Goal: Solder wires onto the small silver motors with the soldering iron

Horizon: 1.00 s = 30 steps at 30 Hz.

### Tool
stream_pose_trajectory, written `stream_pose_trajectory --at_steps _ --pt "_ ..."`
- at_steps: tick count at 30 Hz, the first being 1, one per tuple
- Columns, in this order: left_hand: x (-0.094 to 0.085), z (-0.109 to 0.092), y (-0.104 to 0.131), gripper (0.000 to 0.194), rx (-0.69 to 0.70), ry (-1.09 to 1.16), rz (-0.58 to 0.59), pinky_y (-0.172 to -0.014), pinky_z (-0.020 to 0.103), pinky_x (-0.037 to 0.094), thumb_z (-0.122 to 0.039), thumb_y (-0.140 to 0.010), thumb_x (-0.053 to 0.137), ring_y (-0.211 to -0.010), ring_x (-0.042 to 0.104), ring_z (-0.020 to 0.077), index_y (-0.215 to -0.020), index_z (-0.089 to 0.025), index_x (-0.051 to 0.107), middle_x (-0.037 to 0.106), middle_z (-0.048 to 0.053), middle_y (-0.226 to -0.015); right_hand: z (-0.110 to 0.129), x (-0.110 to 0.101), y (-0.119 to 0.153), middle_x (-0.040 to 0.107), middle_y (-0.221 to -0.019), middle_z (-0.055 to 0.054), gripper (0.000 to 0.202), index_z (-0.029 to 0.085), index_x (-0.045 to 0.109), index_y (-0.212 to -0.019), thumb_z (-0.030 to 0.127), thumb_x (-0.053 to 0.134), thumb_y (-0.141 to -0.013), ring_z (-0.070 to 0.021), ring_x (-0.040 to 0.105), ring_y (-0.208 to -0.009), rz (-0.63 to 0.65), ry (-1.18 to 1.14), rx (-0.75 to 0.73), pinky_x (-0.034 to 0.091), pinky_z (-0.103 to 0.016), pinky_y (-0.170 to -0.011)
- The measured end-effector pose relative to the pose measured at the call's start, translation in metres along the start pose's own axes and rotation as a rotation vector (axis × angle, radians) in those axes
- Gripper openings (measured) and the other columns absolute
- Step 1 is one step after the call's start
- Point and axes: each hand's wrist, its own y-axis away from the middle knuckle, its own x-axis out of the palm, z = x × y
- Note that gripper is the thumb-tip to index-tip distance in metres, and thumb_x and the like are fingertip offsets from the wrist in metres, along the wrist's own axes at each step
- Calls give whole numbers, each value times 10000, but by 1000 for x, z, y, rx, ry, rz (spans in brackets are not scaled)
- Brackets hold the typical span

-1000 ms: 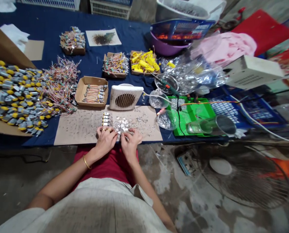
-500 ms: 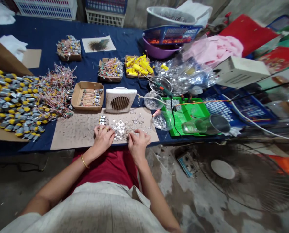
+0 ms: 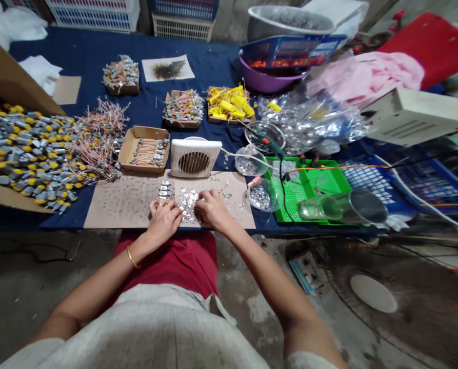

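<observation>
My left hand (image 3: 164,218) rests on the cardboard sheet (image 3: 109,205) with its fingers curled, just below a short row of small motors (image 3: 165,189). What its fingertips hold, if anything, is hidden. To its right, my right hand (image 3: 211,207) has its fingers bent down at the pile of small shiny metal pieces (image 3: 188,200). Anything between those fingers is too small to make out. Behind the pile stands a white vent-like fan unit (image 3: 195,159). An open cardboard box with wired parts (image 3: 124,154) sits to its left.
Motors with yellow ends (image 3: 32,154) fill a large box at the left, beside tangled wires (image 3: 101,128). Boxes of wired parts and yellow pieces (image 3: 231,104) stand behind. Right are clear bowls (image 3: 260,197), a green tray (image 3: 329,179), a glass (image 3: 340,207) and a floor fan (image 3: 375,292).
My right hand has moved left and slightly up into the metal pieces, its forearm now slanting more. My left hand has hardly moved. The camera view has shifted a little.
</observation>
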Motion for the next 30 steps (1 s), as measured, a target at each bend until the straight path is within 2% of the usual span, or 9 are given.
stream_pose_trajectory --at_steps 4,11,14,19,23,26,30 --pt "-1 -1 0 159 -10 19 30 -978 511 261 -274 -908 575 -1064 517 279 -887 -226 725 688 83 -1018 -16 7 16 570 -1055 -78 171 225 780 -878 247 612 -902 -240 398 -977 -114 -172 84 317 -372 -884" --pt "6 -10 -10 163 13 54 38 -992 514 252 -279 -912 570 -1087 512 277 -898 -239 727 686 73 -1031 -14 18 24 587 -1026 -71 178 219 770 -868 287 612 -912 -231 430 -986 -152 -279 141 324 -376 -906" --pt "8 -15 -14 170 25 66 41 -986 500 260 -284 -917 563 -1085 511 274 -900 -236 725 682 74 -1023 -14 17 22 598 -1011 -76 156 212 768 -829 275 637 -885 -242 419 -976 -146 -232 197 323 -378 -873" --pt "7 -15 -13 178 36 69 53 -994 503 254 -284 -924 554 -1081 510 274 -916 -232 724 679 77 -1021 -14 13 29 597 -1099 -73 135 229 756 -768 246 648 -849 -270 380 -1011 -135 -45 163 290 -393 -822" --pt "5 -13 -15 186 10 83 73 -1003 507 241 -285 -928 546 -1105 499 273 -934 -231 724 673 80 -1052 -16 14 34 593 -1067 -79 153 230 762 -821 272 628 -881 -258 407 -990 -199 -152 185 323 -402 -856" --pt "7 -17 -29 181 40 96 118 -1022 498 223 -290 -919 561 -1132 475 272 -943 -228 729 665 80 -1085 -16 20 36 603 -1001 -85 155 223 765 -825 302 645 -884 -255 430 -964 -255 -269 166 346 -411 -881" --pt "11 -29 -53 177 87 139 265 -1008 483 235 -279 -905 571 -1139 457 269 -913 -233 741 659 71 -1102 -12 23 38 615 -980 -79 164 230 756 -851 287 614 -910 -248 473 -967 -282 -378 169 360 -423 -898"
